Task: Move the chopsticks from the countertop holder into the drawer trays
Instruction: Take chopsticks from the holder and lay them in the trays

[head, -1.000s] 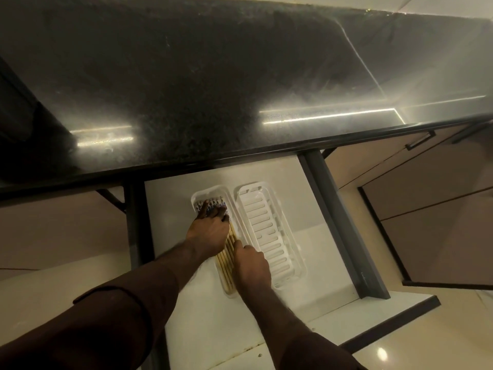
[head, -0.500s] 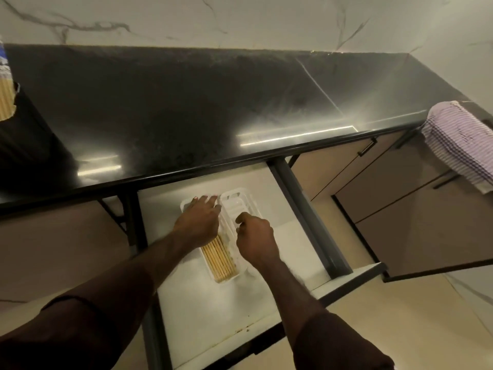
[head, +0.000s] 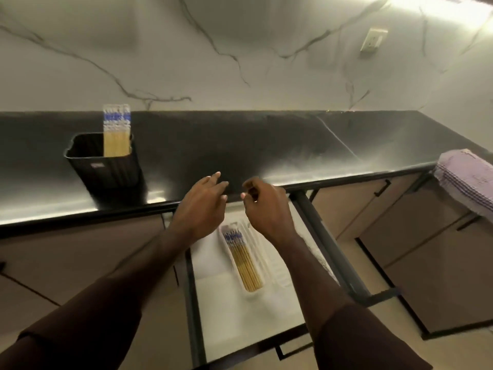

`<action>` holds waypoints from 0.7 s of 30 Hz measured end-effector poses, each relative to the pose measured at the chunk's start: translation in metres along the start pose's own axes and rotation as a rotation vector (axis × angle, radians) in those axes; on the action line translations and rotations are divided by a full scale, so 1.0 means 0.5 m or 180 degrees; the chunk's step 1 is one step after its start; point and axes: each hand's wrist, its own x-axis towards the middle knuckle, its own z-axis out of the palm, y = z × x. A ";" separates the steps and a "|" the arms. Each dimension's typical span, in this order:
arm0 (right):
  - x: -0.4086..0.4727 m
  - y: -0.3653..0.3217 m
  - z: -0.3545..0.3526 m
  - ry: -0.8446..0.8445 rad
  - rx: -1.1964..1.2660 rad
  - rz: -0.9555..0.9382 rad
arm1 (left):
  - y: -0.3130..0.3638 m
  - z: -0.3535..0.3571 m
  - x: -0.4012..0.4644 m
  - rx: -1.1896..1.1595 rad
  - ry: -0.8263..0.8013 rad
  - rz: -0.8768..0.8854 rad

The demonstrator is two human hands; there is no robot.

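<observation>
From the head view, the task looks about half done. One batch of chopsticks (head: pixel 244 260) lies in the left drawer tray (head: pixel 223 237), below and between the left hand (head: pixel 204 206) and the right hand (head: pixel 266 206). Both hands hover empty, the left spread wide, the right loosely curled. More chopsticks (head: pixel 116 134) stand in the holder (head: pixel 106 166) on the worktop (head: pixel 240 145), up and left of the left hand.

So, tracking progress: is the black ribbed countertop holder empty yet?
Not empty. A bundle of wooden chopsticks stands upright in the black ribbed holder.
</observation>
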 end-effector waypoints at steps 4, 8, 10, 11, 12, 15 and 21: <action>0.043 -0.138 0.017 0.0207 0.0001 -0.0509 | -0.061 -0.133 -0.015 -0.0121 0.0604 -0.0057; 0.083 -0.274 0.088 0.0255 0.0048 -0.0806 | -0.181 -0.237 -0.040 -0.0103 0.0839 -0.0164; 0.102 -0.337 0.132 0.0194 0.0066 -0.0880 | -0.258 -0.281 -0.056 -0.0099 0.0820 -0.0252; 0.115 -0.371 0.157 0.0153 0.0084 -0.0900 | -0.301 -0.307 -0.062 -0.0097 0.0809 -0.0319; 0.126 -0.401 0.181 0.0113 0.0093 -0.0917 | -0.339 -0.333 -0.067 -0.0082 0.0804 -0.0372; 0.156 -0.475 0.253 0.0058 0.0192 -0.0895 | -0.430 -0.399 -0.071 -0.0004 0.0786 -0.0366; 0.208 -0.545 0.365 0.0100 0.0284 -0.0763 | -0.540 -0.449 -0.014 -0.0039 0.0733 -0.0224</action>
